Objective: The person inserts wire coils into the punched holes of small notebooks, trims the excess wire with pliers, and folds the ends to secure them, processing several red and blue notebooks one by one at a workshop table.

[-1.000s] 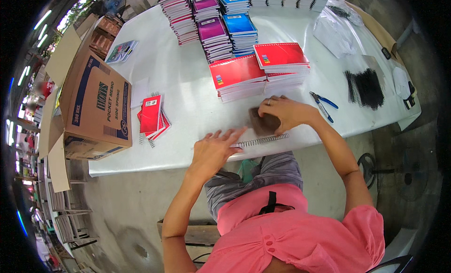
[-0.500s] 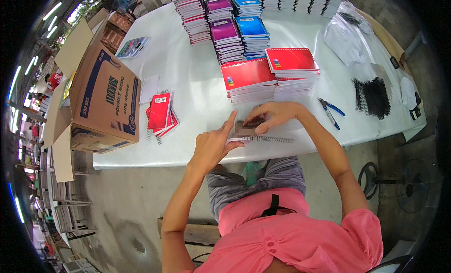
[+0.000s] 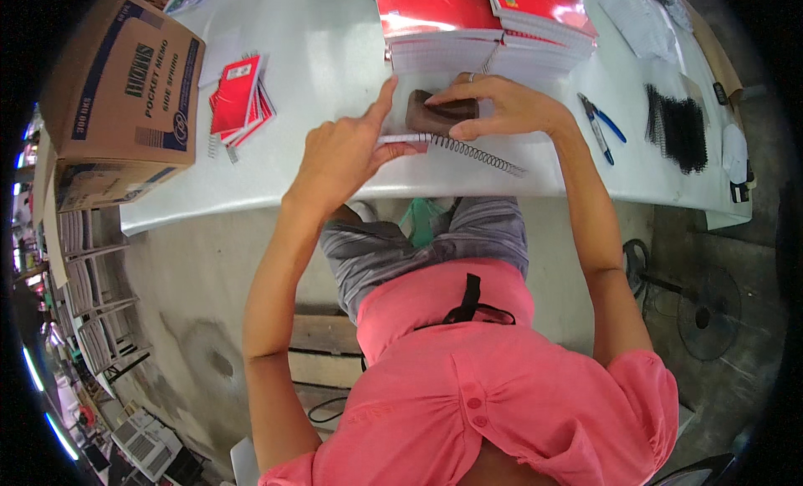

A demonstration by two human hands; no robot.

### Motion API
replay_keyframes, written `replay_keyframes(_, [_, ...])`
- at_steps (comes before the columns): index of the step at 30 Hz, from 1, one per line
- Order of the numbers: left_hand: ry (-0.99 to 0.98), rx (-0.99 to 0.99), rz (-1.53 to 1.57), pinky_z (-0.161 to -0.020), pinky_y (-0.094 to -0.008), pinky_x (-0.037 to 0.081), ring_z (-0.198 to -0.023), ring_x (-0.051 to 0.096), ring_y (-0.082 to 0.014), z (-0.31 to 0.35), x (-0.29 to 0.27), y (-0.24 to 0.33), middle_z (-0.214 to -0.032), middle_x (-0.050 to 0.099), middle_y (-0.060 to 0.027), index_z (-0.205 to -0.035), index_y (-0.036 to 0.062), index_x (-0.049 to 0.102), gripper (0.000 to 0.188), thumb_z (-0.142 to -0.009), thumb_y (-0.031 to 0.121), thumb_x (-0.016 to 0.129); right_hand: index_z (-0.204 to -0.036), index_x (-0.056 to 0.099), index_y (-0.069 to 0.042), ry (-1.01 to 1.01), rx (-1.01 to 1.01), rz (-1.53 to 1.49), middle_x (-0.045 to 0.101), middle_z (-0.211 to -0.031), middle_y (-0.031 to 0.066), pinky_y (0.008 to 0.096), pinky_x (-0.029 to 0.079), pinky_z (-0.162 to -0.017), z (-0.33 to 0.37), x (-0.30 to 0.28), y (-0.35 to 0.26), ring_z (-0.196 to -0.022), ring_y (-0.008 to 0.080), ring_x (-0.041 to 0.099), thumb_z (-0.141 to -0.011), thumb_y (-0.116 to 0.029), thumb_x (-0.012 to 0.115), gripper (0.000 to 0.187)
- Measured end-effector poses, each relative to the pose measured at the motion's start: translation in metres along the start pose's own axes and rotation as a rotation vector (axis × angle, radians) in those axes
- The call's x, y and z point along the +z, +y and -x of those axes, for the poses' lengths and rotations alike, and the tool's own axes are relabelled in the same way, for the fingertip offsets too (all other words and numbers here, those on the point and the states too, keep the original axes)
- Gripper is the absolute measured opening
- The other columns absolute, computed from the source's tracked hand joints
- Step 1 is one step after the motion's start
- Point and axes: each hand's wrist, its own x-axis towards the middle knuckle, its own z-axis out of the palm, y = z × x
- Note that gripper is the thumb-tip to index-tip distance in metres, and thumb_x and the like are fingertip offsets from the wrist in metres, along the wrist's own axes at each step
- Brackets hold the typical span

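My left hand (image 3: 339, 156) pinches the near edge of a small thin notebook (image 3: 400, 139), its index finger stretched out along the table. A dark metal spiral coil (image 3: 477, 154) is partly in the notebook's edge, its loose end trailing to the right. Behind the coil sits a dark brown block (image 3: 416, 115). My right hand (image 3: 506, 105), with a ring on one finger, curls over this block; its thumb tip is down by the coil. Most of the notebook is hidden by my fingers and the block.
Stacked red spiral notebooks (image 3: 439, 11) stand at the back. Small red notebooks (image 3: 237, 97) lie left, beside a large cardboard box (image 3: 138, 93). Blue-handled pliers (image 3: 600, 126) and a pile of black coils (image 3: 676, 128) are to the right. The table's front edge (image 3: 242, 212) runs close to me.
The view has tilted down, so the table sits higher in the picture. The coil's loose end now slants toward me. My right fingers have opened out somewhat over the block.
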Motion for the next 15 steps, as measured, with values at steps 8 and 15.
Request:
replay_keyframes(8, [-0.091,-0.064,-0.016,-0.066,-0.0455,0.051,-0.072,0.066,-0.0374,0.006,-0.002,0.004,-0.091,0.064,-0.0145,-0.151,0.0172,0.029,0.087,-0.082,0.055,0.065,-0.126,0.064,-0.012,0.143,-0.058,0.19,0.061,-0.112,0.0144,0.0379,0.044,-0.096,0.009,0.015,0.009,-0.108,0.0302,0.057,-0.079,-0.047,0.073,0.059])
replay_keyframes(15, [0.034,0.014,0.017,-0.06,-0.0455,0.05,-0.062,0.064,-0.0373,0.012,0.007,0.0,-0.064,0.063,-0.0164,-0.15,0.0135,0.032,0.085,-0.083,0.055,0.064,-0.129,0.062,-0.014,0.124,-0.004,0.228,0.056,-0.123,0.0133,0.0383,0.039,-0.102,0.012,0.017,0.002,-0.117,0.0302,0.051,-0.077,-0.036,0.078,0.059])
